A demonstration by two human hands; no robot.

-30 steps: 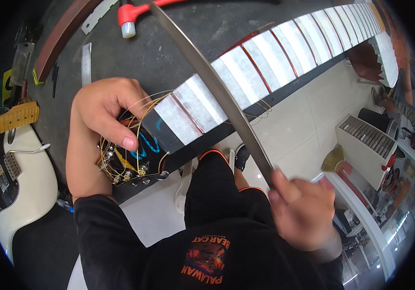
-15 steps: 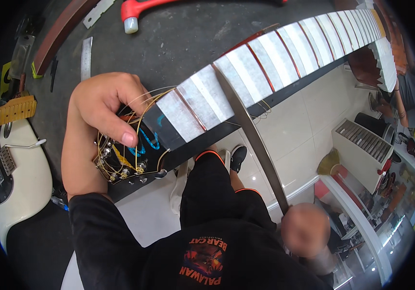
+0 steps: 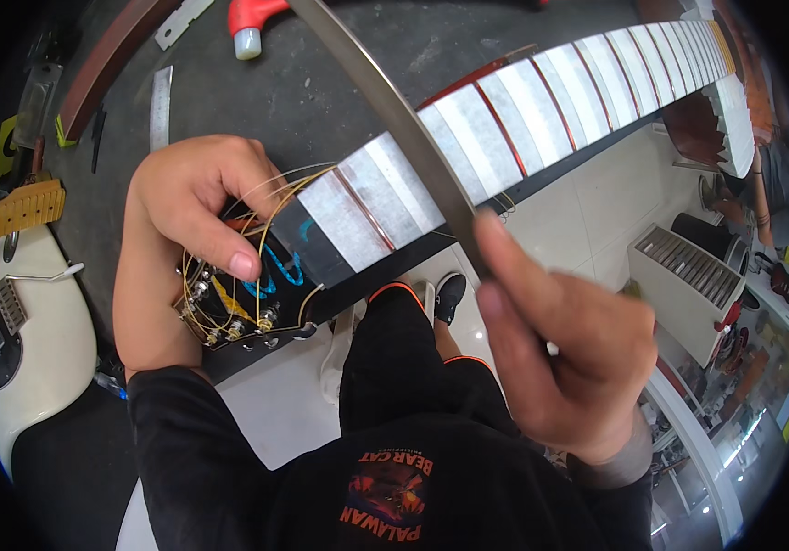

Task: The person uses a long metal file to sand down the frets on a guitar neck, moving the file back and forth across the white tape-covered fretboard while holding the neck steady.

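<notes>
My left hand [image 3: 194, 204] grips the dark guitar headstock [image 3: 243, 298] at its neck end, with loose gold strings curling around the tuners and fingers. The fingerboard [image 3: 385, 202] stretches to the upper right, covered in white masking tape between exposed copper-coloured frets. A long flat metal file [image 3: 394, 110] lies diagonally across the taped neck. My right hand [image 3: 569, 349] is closed on the file's near end, below the neck and slightly blurred.
A red mallet [image 3: 249, 28], steel ruler [image 3: 161, 106] and reddish wooden bar [image 3: 105, 64] lie on the dark bench. A white electric guitar [image 3: 41, 358] is at left. Another person's arm [image 3: 760, 197], a louvred box [image 3: 679, 294] and glass counter [image 3: 748, 432] are at right.
My right hand and the file have moved up and away from my body, after sliding toward it half a second ago. My left hand stays on the headstock.
</notes>
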